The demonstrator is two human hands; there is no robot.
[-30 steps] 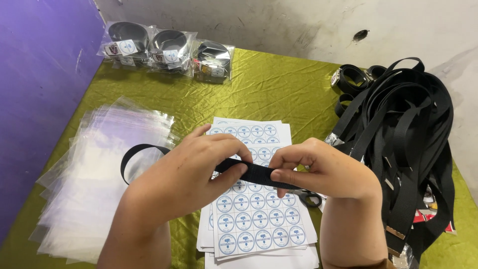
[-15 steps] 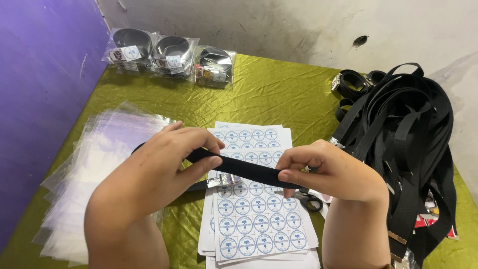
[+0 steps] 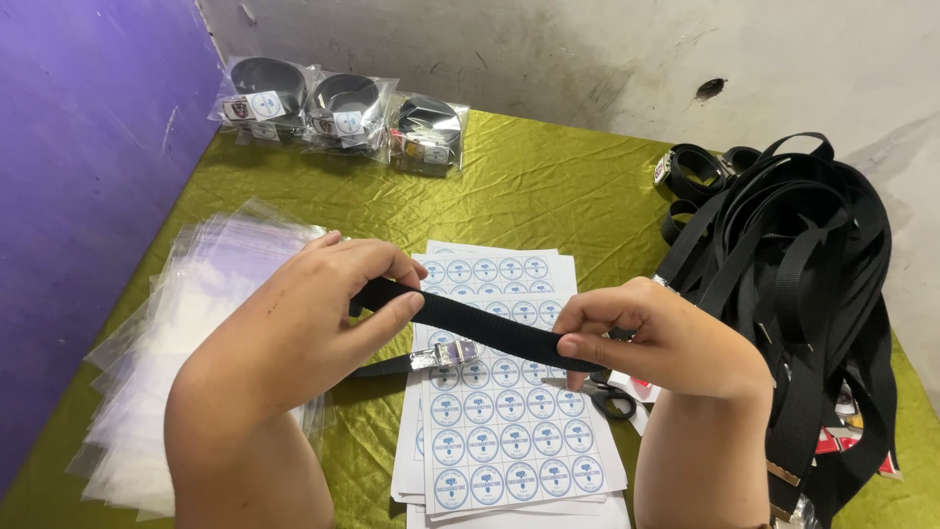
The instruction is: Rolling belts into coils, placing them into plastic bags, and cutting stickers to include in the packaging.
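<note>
Centre frame: left hand [image 3: 294, 333] and right hand [image 3: 656, 338] each pinch the black strap [image 3: 480, 328], taut above the sticker sheets [image 3: 504, 431]. Three bagged belts [image 3: 343, 113] lie upper left; a heap of loose straps [image 3: 793, 284] remains right.

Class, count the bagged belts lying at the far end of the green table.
3: left bagged belt, middle bagged belt, right bagged belt, in a row by the wall.

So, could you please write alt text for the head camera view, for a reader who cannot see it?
Two bare hands, left hand and right hand, hold a black strap stretched between them above sheets of round blue-and-white stickers on a green cloth-covered table. Clear plastic bags lie at left, a heap of black straps at right.
</note>
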